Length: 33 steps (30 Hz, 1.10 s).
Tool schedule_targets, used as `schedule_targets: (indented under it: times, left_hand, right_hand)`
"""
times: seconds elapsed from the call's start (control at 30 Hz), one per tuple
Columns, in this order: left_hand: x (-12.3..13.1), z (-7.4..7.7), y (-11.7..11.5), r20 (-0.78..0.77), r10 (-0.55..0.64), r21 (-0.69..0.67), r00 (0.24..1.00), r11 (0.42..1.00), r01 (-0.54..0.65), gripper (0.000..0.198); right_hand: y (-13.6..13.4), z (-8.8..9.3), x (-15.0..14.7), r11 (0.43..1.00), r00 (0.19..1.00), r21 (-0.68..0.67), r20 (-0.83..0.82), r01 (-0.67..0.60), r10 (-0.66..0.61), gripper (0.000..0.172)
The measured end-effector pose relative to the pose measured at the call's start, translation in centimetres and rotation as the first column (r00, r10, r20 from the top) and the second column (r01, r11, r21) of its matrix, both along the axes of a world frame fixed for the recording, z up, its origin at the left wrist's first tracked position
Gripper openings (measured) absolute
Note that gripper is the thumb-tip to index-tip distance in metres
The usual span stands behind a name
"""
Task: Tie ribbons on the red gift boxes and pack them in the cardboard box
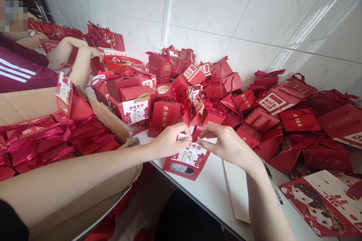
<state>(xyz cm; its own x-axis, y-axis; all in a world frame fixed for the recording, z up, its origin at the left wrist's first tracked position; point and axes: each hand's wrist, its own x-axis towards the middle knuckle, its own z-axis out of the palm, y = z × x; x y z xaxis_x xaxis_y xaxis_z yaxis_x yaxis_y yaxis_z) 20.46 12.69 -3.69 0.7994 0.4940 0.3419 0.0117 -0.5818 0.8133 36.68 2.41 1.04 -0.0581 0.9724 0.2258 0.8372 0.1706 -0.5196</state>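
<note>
My left hand and my right hand meet over a red-and-white gift box that stands near the front edge of the white table. Both hands pinch a red ribbon at the top of that box, fingers curled and pressed together. Behind the box lies a large heap of red gift boxes with ribbons. One similar box with a cartoon couple stands just left of my hands.
A cardboard carton full of ribboned red boxes sits at the left. Another person in a dark red shirt works at far left, arm over a red basket. Flat printed cards, a white paper strip and a pen lie at right. A tiled wall backs the table.
</note>
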Motion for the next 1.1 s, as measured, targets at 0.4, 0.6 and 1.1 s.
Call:
schedule_targets:
  times: [0.4,0.6,1.1]
  left_hand:
    - [-0.01,-0.40,0.18,0.023,0.026,0.036,0.999,0.999,-0.027,0.007]
    - [-0.07,-0.04,0.25,0.048,-0.017,0.123,0.999,0.992,0.011,0.008]
    - [0.00,-0.32,0.19,0.041,0.034,0.064,0.999,0.997,-0.037,0.005]
  right_hand:
    - [0.15,-0.54,-0.81,0.999,0.969,0.038,0.248,0.005,-0.014,0.011]
    - [0.19,-0.17,-0.86,0.998,0.972,0.028,0.233,-0.052,0.044,0.011]
    - [0.16,-0.57,-0.70,0.999,0.983,0.026,0.181,-0.027,0.022,0.010]
